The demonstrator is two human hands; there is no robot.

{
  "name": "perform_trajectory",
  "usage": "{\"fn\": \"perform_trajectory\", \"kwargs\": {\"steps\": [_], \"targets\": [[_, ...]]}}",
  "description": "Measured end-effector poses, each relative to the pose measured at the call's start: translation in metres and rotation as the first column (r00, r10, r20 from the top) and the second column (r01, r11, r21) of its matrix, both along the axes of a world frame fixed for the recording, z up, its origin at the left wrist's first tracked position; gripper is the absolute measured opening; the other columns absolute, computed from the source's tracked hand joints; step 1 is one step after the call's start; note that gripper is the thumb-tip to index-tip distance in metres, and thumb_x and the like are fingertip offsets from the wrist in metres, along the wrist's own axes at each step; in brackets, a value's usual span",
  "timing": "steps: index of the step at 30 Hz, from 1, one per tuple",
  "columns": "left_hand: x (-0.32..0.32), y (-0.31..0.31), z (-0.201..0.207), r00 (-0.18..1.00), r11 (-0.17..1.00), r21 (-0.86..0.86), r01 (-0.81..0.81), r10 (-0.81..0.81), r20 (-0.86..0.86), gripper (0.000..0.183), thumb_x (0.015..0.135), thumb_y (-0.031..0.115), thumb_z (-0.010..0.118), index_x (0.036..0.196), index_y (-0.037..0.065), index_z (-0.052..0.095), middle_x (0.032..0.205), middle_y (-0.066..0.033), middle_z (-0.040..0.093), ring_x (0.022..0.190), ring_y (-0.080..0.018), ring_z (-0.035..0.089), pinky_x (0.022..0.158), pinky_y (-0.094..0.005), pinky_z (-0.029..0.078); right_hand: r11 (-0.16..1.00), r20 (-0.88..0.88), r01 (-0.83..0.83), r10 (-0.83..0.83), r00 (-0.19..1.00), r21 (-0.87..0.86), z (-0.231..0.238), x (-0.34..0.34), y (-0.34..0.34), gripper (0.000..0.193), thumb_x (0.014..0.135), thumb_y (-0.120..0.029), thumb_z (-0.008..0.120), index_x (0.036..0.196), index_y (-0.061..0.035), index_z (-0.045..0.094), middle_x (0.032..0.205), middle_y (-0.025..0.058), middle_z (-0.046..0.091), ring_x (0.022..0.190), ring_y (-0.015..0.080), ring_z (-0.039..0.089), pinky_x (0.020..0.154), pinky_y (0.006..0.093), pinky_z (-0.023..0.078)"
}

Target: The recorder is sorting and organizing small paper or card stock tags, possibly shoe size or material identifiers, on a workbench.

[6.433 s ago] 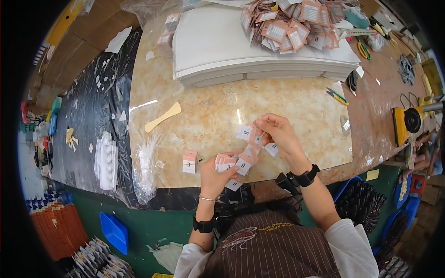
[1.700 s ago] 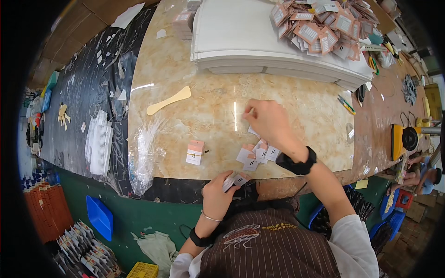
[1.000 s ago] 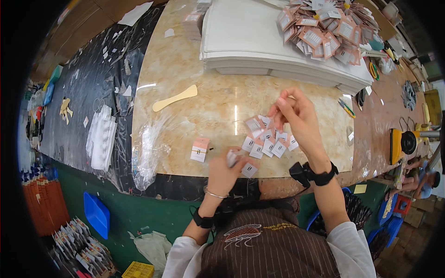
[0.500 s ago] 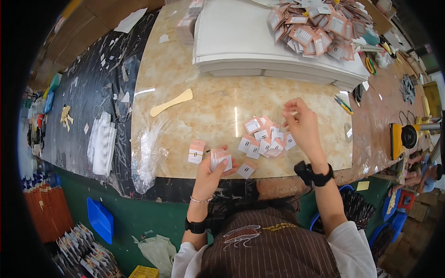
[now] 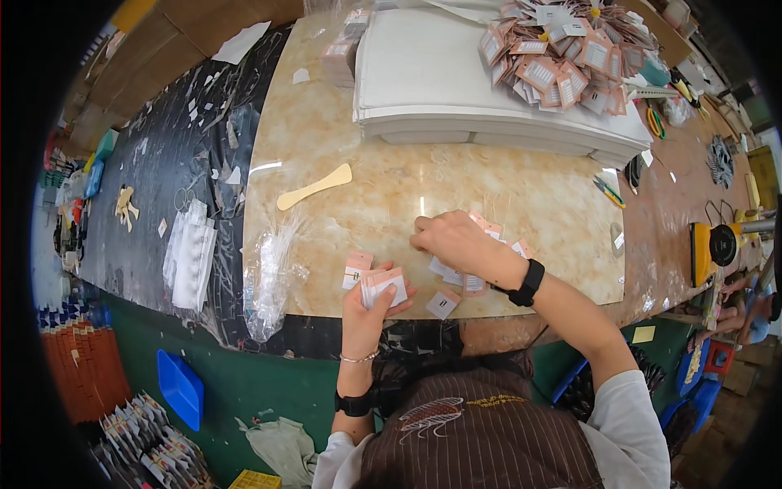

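Note:
My left hand (image 5: 368,303) grips a small stack of pink-and-white cards (image 5: 383,285) just above the near edge of the marble-patterned table (image 5: 521,196). My right hand (image 5: 448,239) lies palm down on several loose cards (image 5: 481,261) spread over the tabletop, its fingers bent over them; whether it pinches one I cannot tell. A single card (image 5: 443,303) lies near the table edge between my hands. A small pink packet (image 5: 356,270) stands just left of the held stack.
A stack of white boards (image 5: 456,90) at the far side carries a heap of pink-and-white packets (image 5: 562,53). A wooden spatula (image 5: 314,187) and a clear plastic bag (image 5: 273,261) lie to the left. A yellow tape dispenser (image 5: 717,244) sits at right.
My right hand has dropped from mid-air onto the spread cards and slid left. My left hand has lifted its stack slightly toward the table edge.

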State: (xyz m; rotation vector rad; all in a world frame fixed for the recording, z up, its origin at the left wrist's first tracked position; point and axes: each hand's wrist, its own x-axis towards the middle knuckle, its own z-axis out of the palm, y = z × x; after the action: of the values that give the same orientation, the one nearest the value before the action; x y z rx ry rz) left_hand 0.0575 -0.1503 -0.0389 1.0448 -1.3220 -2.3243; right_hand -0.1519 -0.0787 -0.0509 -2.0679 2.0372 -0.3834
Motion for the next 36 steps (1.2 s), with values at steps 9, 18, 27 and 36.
{"fn": "perform_trajectory", "kwargs": {"steps": [9,18,27,36], "targets": [[0.003,-0.002,-0.003,1.0,1.0,-0.011,-0.027,0.027,0.002,0.036,0.091,0.001,0.057,0.126,-0.008,0.05,0.109,-0.0151,0.063,0.093,-0.0269,0.069,0.075,-0.0333,0.061,0.994,-0.117,-0.11,0.108,0.987,-0.011,-0.001,-0.01,0.003,0.012,0.075,-0.005,0.062,0.086,-0.0074,0.059,0.087,0.006,0.054,0.079,0.025,0.061,0.06,0.0375,0.05],[-0.008,-0.002,0.016,0.992,0.99,-0.062,-0.127,0.126,-0.015,0.038,0.087,0.0,0.062,0.123,-0.006,0.053,0.109,-0.0142,0.064,0.09,-0.0242,0.069,0.067,-0.0309,0.062,0.894,0.72,0.438,-0.24,0.651,-0.098,0.08,0.009,0.007,0.009,0.089,-0.006,0.059,0.093,-0.0034,0.052,0.074,0.0065,0.063,0.064,0.0191,0.061,0.056,0.0304,0.046],[-0.039,0.018,0.042,0.975,0.951,-0.213,-0.222,0.211,-0.075,0.04,0.079,-0.009,0.068,0.118,-0.007,0.057,0.102,-0.0135,0.066,0.086,-0.0189,0.067,0.068,-0.0288,0.061,0.862,0.827,0.489,-0.369,0.424,0.133,0.084,0.048,0.057,0.01,0.089,-0.005,0.063,0.093,0.0005,0.055,0.068,0.0084,0.061,0.059,0.0146,0.058,0.055,0.0273,0.046],[-0.051,0.042,0.05,0.969,0.876,-0.416,-0.246,0.223,-0.103,0.035,0.079,-0.011,0.069,0.112,-0.008,0.06,0.098,-0.0122,0.067,0.088,-0.0189,0.068,0.07,-0.0274,0.059,0.814,0.813,0.571,-0.405,0.419,0.111,0.074,0.052,0.069,0.01,0.088,-0.004,0.063,0.092,0.0005,0.055,0.067,0.0118,0.064,0.055,0.0188,0.062,0.052,0.0286,0.046]]}}
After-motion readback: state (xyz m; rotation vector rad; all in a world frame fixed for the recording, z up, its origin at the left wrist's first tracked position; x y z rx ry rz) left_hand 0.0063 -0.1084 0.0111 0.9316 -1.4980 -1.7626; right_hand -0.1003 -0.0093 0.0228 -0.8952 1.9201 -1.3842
